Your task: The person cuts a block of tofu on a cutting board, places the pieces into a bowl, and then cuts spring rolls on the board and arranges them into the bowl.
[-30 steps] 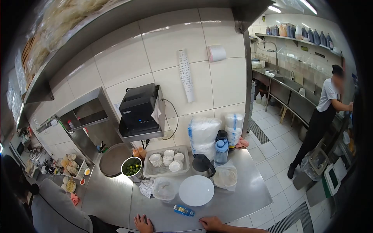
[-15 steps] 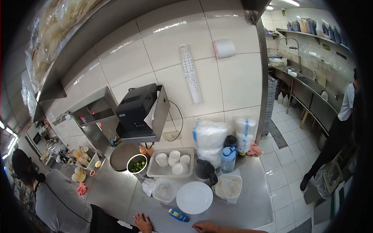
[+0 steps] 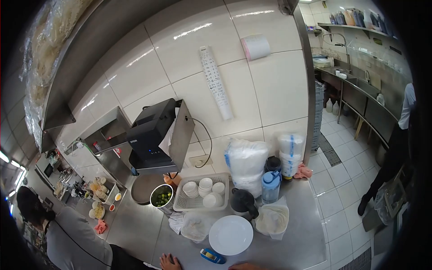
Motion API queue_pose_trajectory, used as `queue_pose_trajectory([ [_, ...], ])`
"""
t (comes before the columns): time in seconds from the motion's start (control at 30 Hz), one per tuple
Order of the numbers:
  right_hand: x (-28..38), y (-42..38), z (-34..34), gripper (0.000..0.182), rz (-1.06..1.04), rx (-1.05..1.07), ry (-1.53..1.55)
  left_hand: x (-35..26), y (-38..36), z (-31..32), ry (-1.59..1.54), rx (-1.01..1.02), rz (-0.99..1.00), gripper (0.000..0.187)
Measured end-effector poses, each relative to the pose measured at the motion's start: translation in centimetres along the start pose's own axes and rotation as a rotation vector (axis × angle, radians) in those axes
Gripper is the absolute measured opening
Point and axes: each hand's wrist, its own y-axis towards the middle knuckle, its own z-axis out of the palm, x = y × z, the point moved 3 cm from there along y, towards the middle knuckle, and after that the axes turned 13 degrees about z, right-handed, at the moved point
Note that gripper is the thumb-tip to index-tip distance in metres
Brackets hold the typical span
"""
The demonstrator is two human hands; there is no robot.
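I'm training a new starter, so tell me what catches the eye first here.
The black printer likely stands out first, in a metal holder on the tiled wall. Next comes the big white plate on the steel counter, with a small blue item just in front.

Two bare hands, cut off below
The left hand (image 3: 169,262) shows bare fingers and knuckles; the right hand (image 3: 245,267) is only a thin, bare, rounded strip, its details hidden.
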Motion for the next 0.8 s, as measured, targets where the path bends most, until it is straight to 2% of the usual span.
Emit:
queue_pose_trajectory([
  [0.03,-0.1,0.3,-0.1,0.035,-0.023,0.001,-0.032,-0.3,0.1,-0.3,-0.009,-0.007,-0.012,0.055],
  [0.13,-0.5,0.6,1.3,0.036,0.104,0.047,0.048,-1.5,0.2,-1.9,-0.047,-0.002,-0.044,0.055],
  [0.23,-7.5,2.1,7.7,0.036,-0.044,-0.005,-0.086,-1.4,0.0,-2.0,-0.028,-0.015,0.003,0.056],
  [0.33,-0.2,0.3,1.1,0.035,0.079,0.049,0.006,-2.8,-0.1,-3.3,-0.073,-0.038,-0.064,0.056],
  [0.4,-2.3,1.3,2.8,0.034,0.037,0.009,0.014,-1.5,0.6,-2.0,-0.038,-0.038,-0.045,0.056],
  [0.8,-0.9,0.4,2.0,0.037,0.131,0.093,0.038,-0.7,0.0,-1.3,-0.066,-0.055,-0.026,0.056],
])
